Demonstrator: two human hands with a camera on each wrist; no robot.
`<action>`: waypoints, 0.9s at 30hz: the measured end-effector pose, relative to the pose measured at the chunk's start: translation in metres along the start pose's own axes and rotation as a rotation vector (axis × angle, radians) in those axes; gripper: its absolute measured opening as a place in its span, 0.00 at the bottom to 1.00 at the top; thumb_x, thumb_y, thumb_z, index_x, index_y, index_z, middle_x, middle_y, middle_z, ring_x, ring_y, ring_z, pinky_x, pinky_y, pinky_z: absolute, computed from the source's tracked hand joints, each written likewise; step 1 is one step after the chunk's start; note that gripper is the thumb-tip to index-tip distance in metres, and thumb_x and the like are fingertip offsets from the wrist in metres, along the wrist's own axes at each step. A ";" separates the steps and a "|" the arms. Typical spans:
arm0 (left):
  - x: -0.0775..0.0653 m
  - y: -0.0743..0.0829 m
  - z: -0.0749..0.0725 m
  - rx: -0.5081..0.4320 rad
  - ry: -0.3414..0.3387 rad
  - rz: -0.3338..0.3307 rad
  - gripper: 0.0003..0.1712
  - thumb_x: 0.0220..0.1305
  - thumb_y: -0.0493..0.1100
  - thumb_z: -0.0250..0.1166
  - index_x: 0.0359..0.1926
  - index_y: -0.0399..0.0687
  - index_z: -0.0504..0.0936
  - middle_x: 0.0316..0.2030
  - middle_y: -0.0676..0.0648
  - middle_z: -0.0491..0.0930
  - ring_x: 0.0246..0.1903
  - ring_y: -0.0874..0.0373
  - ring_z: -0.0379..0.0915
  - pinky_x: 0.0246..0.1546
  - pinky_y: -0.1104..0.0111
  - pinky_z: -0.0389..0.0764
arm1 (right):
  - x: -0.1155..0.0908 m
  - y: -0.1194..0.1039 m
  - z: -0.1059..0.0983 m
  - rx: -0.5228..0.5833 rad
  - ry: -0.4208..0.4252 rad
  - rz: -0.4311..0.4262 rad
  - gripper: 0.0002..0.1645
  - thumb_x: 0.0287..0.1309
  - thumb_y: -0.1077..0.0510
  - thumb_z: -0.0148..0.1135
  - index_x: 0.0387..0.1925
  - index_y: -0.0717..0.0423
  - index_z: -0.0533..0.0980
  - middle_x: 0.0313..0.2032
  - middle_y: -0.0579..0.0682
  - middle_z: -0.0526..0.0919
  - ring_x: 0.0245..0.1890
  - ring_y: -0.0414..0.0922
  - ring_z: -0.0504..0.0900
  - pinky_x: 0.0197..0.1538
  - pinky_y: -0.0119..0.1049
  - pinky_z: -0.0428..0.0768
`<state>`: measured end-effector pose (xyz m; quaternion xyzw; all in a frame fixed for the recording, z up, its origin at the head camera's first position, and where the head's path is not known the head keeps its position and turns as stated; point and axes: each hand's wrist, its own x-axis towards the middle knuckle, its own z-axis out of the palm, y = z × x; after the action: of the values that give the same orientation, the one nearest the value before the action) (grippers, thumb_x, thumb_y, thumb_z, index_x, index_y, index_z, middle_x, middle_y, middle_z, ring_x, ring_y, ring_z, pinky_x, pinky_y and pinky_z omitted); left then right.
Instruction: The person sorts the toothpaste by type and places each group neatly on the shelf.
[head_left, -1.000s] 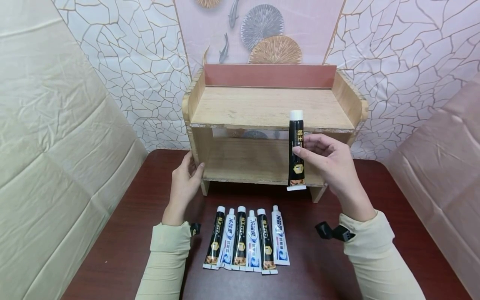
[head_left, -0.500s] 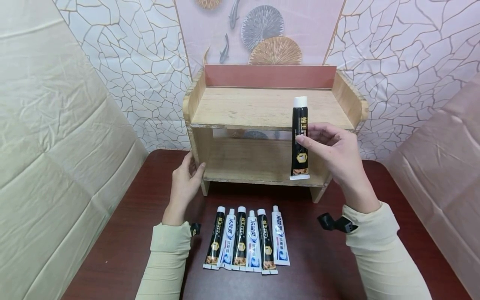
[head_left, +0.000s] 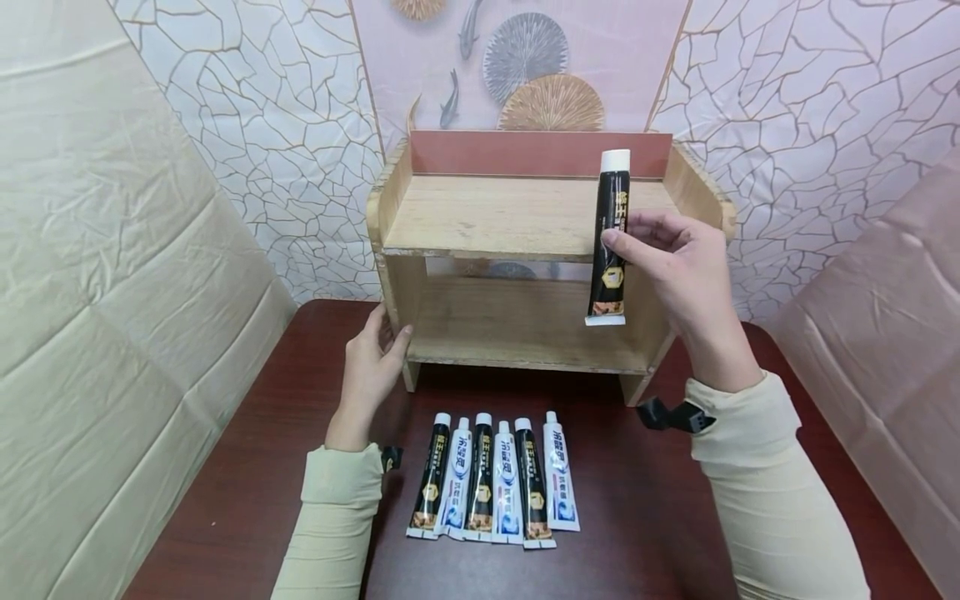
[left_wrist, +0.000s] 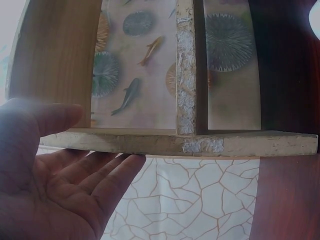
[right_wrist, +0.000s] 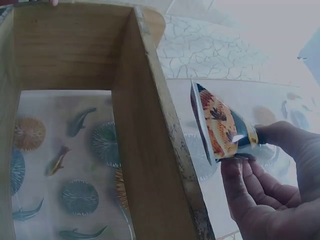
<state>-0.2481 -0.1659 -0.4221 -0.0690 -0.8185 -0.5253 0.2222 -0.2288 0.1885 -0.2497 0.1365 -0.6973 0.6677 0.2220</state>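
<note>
My right hand (head_left: pixel 678 258) pinches a black toothpaste tube (head_left: pixel 610 242) between thumb and fingers. The tube stands upright, white cap on top, in front of the upper board of a small wooden shelf (head_left: pixel 517 218). In the right wrist view its flat crimped end (right_wrist: pixel 204 125) points toward the shelf's edge. My left hand (head_left: pixel 372 358) grips the shelf's left side panel (left_wrist: pixel 150 142), thumb on the inner face and fingers on the outer. Several more toothpaste tubes lie side by side on the table in front, black ones (head_left: pixel 480 483) alternating with white ones (head_left: pixel 507 492).
Both boards of the shelf lie bare, and a red strip (head_left: pixel 540 154) runs along its top back. The dark red table (head_left: pixel 247 467) carries the shelf. Behind it rises a patterned wall covering (head_left: pixel 285 167); pale padded cloth (head_left: pixel 90 333) hangs at the left and right.
My right hand has raised the black toothpaste tube from before the lower opening to the level of the upper board, drifting slightly right. The left hand and the lying tubes stay put.
</note>
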 end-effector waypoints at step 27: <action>-0.002 0.003 0.000 0.027 -0.005 -0.014 0.28 0.70 0.43 0.65 0.69 0.45 0.71 0.57 0.38 0.80 0.57 0.47 0.78 0.57 0.62 0.82 | 0.067 0.009 -0.006 -0.256 0.077 0.321 0.27 0.51 0.50 0.78 0.48 0.63 0.83 0.38 0.52 0.86 0.29 0.36 0.84 0.33 0.24 0.84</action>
<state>-0.2455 -0.1642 -0.4200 -0.0616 -0.8265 -0.5155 0.2176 -0.2899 0.2020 -0.2248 -0.0312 -0.7803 0.6052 0.1546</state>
